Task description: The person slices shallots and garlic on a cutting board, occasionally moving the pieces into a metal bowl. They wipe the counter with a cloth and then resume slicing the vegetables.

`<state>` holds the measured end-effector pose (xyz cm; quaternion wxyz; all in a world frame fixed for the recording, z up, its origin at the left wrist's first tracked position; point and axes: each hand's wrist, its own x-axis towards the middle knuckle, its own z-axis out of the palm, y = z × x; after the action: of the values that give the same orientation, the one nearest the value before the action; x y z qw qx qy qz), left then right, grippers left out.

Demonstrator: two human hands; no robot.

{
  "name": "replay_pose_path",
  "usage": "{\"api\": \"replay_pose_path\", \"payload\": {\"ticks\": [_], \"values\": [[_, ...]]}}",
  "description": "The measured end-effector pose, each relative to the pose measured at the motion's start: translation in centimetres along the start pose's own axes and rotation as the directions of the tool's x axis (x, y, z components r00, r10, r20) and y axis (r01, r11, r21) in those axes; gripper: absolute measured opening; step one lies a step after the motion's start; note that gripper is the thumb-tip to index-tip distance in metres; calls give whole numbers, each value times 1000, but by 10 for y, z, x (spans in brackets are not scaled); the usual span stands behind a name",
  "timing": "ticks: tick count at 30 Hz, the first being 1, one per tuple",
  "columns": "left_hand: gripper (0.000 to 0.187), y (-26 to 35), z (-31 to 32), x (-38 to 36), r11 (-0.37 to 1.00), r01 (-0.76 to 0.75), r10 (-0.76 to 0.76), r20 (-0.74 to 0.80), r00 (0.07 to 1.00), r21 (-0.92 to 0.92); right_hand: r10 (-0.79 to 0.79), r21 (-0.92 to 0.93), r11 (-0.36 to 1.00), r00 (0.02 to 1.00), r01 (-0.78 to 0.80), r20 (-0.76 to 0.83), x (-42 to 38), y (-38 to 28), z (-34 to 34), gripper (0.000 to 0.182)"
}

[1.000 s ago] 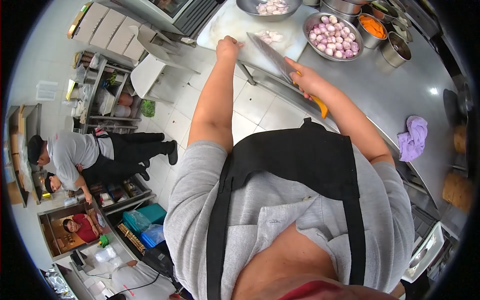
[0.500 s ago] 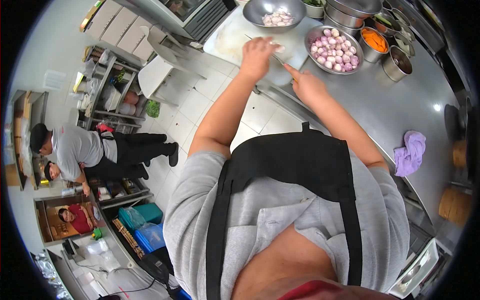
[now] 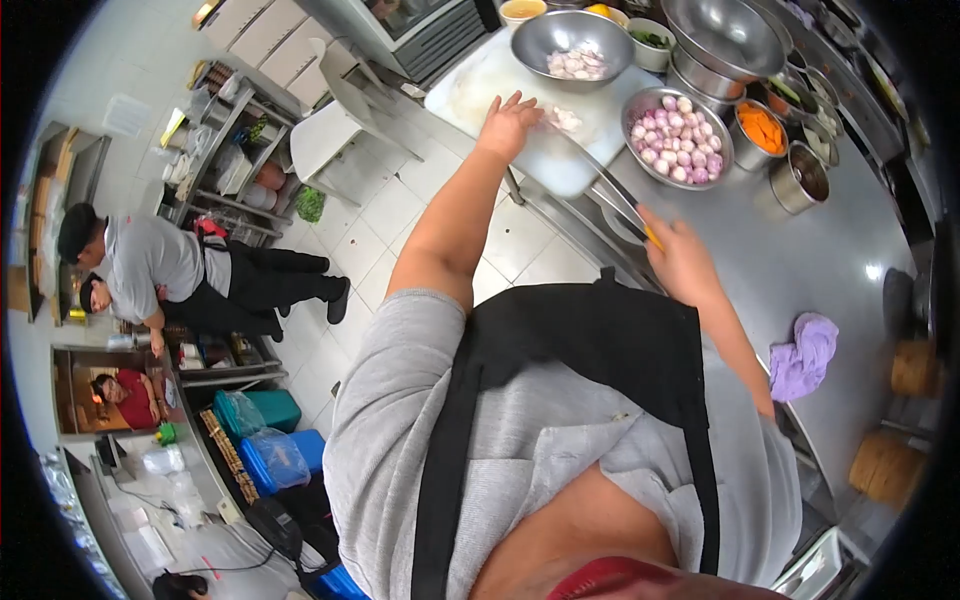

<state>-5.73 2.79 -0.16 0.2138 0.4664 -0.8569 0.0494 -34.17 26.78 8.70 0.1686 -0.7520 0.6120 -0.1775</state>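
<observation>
My right hand [image 3: 680, 253] is closed around the yellow handle of a knife [image 3: 605, 177], whose blade points toward the white cutting board [image 3: 480, 88]. Spread fingers show on my left hand [image 3: 508, 124], over the board's near edge, with nothing in them. Pale chopped pieces [image 3: 565, 119] lie on the board just right of that hand. Behind them, a steel bowl [image 3: 540, 50] holds more pale slices. A second steel bowl [image 3: 640, 100], full of peeled purple-white shallots, stands to the right of the board.
Steel containers stand at the back right, one with orange pieces [image 3: 760, 129]. A purple cloth [image 3: 803, 357] lies on the steel counter [image 3: 730, 205]. Two people in grey shirts [image 3: 150, 262] stand at the left. A white chair [image 3: 325, 145] is beyond the counter.
My right hand has drawn the knife back toward me, away from the left hand. My left hand has opened off the pieces. The view has shifted, and another person shows at the bottom left.
</observation>
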Motion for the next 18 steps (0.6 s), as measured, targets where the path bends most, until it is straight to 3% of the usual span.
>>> {"api": "replay_pose_path", "payload": {"ticks": [2,3,4,5,6,7,8,10,11,13,14,16,17,18], "values": [[31,-5,8,2,990,45,-39,-45,998,134,44,67,997,999,-45,26,-9,12,1,52],[36,6,-11,6,984,105,-124,124,985,145,49,99,994,998,-53,41,-10,22,8,53],[35,2,-14,7,994,111,-110,75,991,-9,-10,164,986,1000,10,-3,-10,36,19,54],[30,-7,8,11,950,185,-193,-10,981,-250,-68,232,970,997,76,-43,-9,45,28,54],[24,2,8,12,944,214,-245,-101,964,-251,-67,245,967,998,68,-13,-6,44,30,53],[24,9,-7,13,930,188,-222,-75,972,-316,-70,255,965,997,63,16,-2,42,31,52],[33,16,-16,16,716,379,-405,93,910,-586,-74,252,965,997,67,18,2,40,34,51],[43,13,-23,17,877,303,-340,-35,940,-373,-96,262,961,995,85,29,11,42,43,50],[43,14,-33,12,872,344,-389,-65,919,-349,-113,274,957,993,98,39,16,44,47,50],[49,12,-55,-2,884,303,-438,-400,806,-356,-154,345,930,987,130,44,21,38,47,50],[49,-10,-63,-15,878,339,-463,-420,781,-338,-131,412,905,991,106,34,23,37,47,50],[55,-65,-85,-45,551,318,-787,-352,507,-772,-183,436,888,982,147,41,29,43,54,50],[42,-78,-121,-80,535,249,-824,-434,364,-807,-184,454,878,983,151,28,32,46,58,50],[52,-137,-121,-131,769,465,-580,-783,223,-437,-215,463,868,976,176,33,34,46,60,50]]}}
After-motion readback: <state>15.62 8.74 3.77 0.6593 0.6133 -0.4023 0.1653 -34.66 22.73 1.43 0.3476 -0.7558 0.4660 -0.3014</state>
